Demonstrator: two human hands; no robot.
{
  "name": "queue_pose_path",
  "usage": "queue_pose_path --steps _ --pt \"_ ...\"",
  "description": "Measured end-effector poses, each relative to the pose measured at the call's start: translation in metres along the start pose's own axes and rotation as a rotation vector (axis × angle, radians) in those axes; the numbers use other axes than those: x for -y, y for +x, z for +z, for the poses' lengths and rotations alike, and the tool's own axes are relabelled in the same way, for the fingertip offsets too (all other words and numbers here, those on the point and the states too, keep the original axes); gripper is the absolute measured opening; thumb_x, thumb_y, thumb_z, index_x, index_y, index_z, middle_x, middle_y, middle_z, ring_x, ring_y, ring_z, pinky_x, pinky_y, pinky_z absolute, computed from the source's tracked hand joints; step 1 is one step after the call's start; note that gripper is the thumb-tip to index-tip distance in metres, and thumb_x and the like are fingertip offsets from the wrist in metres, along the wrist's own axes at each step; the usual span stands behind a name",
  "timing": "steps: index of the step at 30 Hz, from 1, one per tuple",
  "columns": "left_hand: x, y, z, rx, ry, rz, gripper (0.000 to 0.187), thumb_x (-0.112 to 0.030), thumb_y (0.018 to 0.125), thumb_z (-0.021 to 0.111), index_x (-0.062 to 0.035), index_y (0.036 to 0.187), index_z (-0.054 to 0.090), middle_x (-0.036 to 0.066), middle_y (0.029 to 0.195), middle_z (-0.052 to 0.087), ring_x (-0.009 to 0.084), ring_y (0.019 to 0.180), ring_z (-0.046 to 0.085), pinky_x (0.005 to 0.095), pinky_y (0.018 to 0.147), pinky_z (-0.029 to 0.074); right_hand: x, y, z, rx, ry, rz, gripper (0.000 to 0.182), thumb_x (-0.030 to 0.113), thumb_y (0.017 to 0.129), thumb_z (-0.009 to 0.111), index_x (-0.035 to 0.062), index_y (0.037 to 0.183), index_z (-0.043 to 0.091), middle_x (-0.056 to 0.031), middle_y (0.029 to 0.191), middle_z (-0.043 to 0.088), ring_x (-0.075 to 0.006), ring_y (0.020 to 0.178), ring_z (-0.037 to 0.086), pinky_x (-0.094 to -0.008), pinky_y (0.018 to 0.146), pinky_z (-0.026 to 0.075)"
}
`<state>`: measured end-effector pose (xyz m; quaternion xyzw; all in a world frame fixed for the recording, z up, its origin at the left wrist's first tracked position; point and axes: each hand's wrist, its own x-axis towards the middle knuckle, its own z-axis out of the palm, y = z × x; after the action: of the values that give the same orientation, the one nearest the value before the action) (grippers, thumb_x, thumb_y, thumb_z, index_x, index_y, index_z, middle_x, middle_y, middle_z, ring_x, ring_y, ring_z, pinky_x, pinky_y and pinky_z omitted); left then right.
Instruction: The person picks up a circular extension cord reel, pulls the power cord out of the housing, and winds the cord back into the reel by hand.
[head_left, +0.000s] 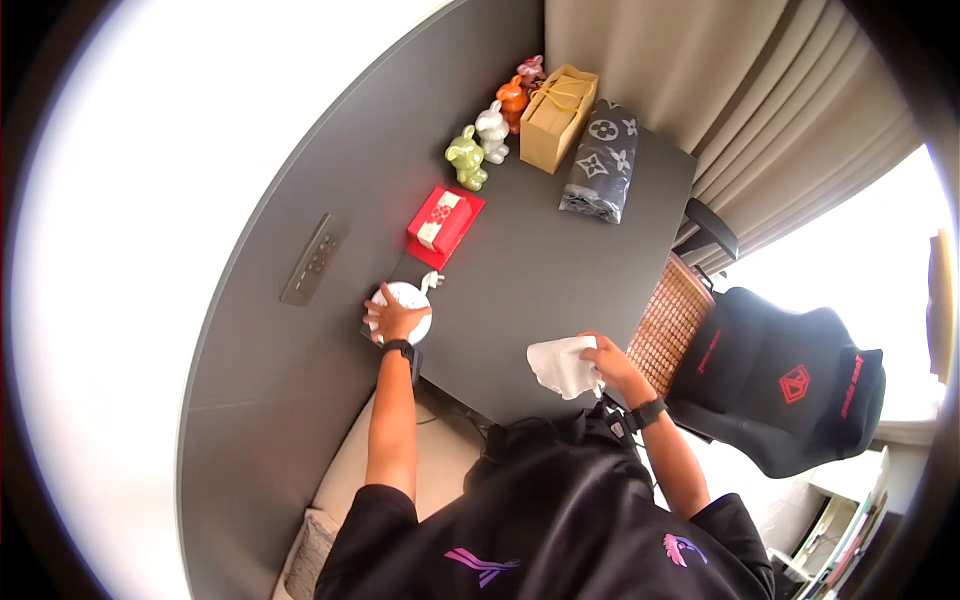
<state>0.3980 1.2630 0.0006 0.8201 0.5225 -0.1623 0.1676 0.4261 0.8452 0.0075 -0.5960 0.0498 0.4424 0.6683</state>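
My left hand (396, 318) lies with spread fingers on top of a round white device (412, 296) near the desk's left end. A white plug (433, 281) sits at its far edge. The hand covers much of the device, so its exact kind is hidden. My right hand (606, 358) is closed on a white cloth (562, 366), which hangs loosely over the desk's near edge. Both wrists wear dark bands.
Beyond the device on the grey desk (520, 290) are a red box (441, 224), several glossy animal figurines (492, 132), a tan paper bag (556, 120) and a dark patterned package (602, 165). A wall socket panel (313, 262) is left; a black chair (775, 380) stands right.
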Motion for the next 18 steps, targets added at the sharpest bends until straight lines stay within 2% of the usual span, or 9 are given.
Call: queue_pose_path --steps 3,6,8,9,10,12,14,16,18 --pt "0.007 -0.008 -0.003 0.037 -0.071 0.024 0.121 -0.053 0.056 0.086 -0.034 0.152 0.016 0.023 0.158 0.009 0.0506 0.14 0.018 0.0678 0.098 0.035 -0.019 0.036 -0.008 0.039 0.067 0.057 0.036 0.0 0.084 0.053 -0.0025 0.12 0.055 -0.011 0.109 0.063 -0.0223 0.103 0.061 -0.0357 0.089 0.05" --pt "0.02 -0.02 -0.011 0.216 -0.545 0.223 0.112 -0.037 0.062 0.087 -0.0141 0.15 0.023 0.023 0.147 0.034 0.038 0.132 0.04 0.0507 0.099 0.044 -0.055 0.073 -0.034 0.109 -0.039 0.016 0.036 0.006 0.085 0.06 -0.0021 0.12 0.057 -0.0153 0.112 0.065 -0.0294 0.103 0.064 -0.0396 0.093 0.051" --pt "0.035 -0.035 -0.011 0.377 -0.966 0.364 0.104 -0.022 0.066 0.085 -0.0017 0.148 0.024 0.019 0.135 0.049 0.0286 0.121 0.053 0.0371 0.1 0.045 -0.031 0.063 -0.025 -0.07 -0.693 -0.004 0.046 0.015 0.082 0.068 -0.0021 0.122 0.055 -0.0193 0.112 0.065 -0.0344 0.104 0.063 -0.0418 0.092 0.051" --pt "0.036 -0.058 -0.012 0.283 -1.034 0.348 0.101 -0.021 0.07 0.082 -0.004 0.15 0.022 0.018 0.137 0.046 0.0288 0.125 0.049 0.039 0.1 0.044 -0.017 0.063 -0.018 -0.163 -1.019 -0.037 0.052 0.02 0.08 0.072 -0.0021 0.124 0.054 -0.0213 0.112 0.065 -0.0369 0.104 0.063 -0.0429 0.091 0.051" --pt "0.039 -0.076 -0.019 0.345 -1.128 0.394 0.101 -0.02 0.071 0.081 -0.0044 0.151 0.021 0.018 0.139 0.044 0.029 0.126 0.047 0.0397 0.102 0.043 -0.022 0.067 -0.013 -0.346 -1.092 -0.05 0.071 0.033 0.074 0.08 -0.0031 0.128 0.049 -0.0262 0.117 0.061 -0.0414 0.106 0.061 -0.0448 0.092 0.05" --pt "0.036 -0.123 -0.04 0.504 -1.298 0.426 0.1 -0.018 0.074 0.077 -0.0051 0.152 0.017 0.019 0.144 0.038 0.0293 0.131 0.041 0.0418 0.105 0.04 0.029 0.034 0.02 -0.502 -1.517 -0.276 0.077 0.037 0.076 0.08 -0.0041 0.131 0.045 -0.0262 0.121 0.059 -0.042 0.108 0.06 -0.0454 0.093 0.049" --pt "0.03 -0.163 -0.051 0.547 -1.399 0.529 0.108 -0.026 0.069 0.08 -0.0063 0.153 0.014 0.017 0.146 0.035 0.0303 0.134 0.038 0.0418 0.11 0.034 0.057 0.025 0.027 -0.316 -1.071 -0.499 0.079 0.04 0.078 0.079 -0.004 0.132 0.042 -0.0228 0.13 0.054 -0.0413 0.119 0.054 -0.0471 0.098 0.046" --pt "0.025 -0.194 -0.052 0.592 -1.468 0.631 0.113 -0.031 0.066 0.081 -0.0074 0.154 0.013 0.015 0.146 0.035 0.0305 0.136 0.036 0.0422 0.112 0.031 0.11 -0.013 0.063 0.087 -0.492 -0.348 0.083 0.046 0.084 0.071 -0.0051 0.138 0.034 -0.0248 0.14 0.045 -0.0352 0.131 0.044 -0.047 0.099 0.045" --pt "0.01 -0.228 -0.067 0.668 -1.508 0.674 0.117 -0.034 0.063 0.081 -0.0083 0.154 0.013 0.014 0.146 0.035 0.0304 0.137 0.034 0.0426 0.113 0.029 0.125 -0.043 0.084 0.348 -0.407 -0.399 0.095 0.051 0.085 0.069 -0.0039 0.145 0.02 -0.0254 0.147 0.033 -0.0345 0.137 0.037 -0.0458 0.105 0.041"
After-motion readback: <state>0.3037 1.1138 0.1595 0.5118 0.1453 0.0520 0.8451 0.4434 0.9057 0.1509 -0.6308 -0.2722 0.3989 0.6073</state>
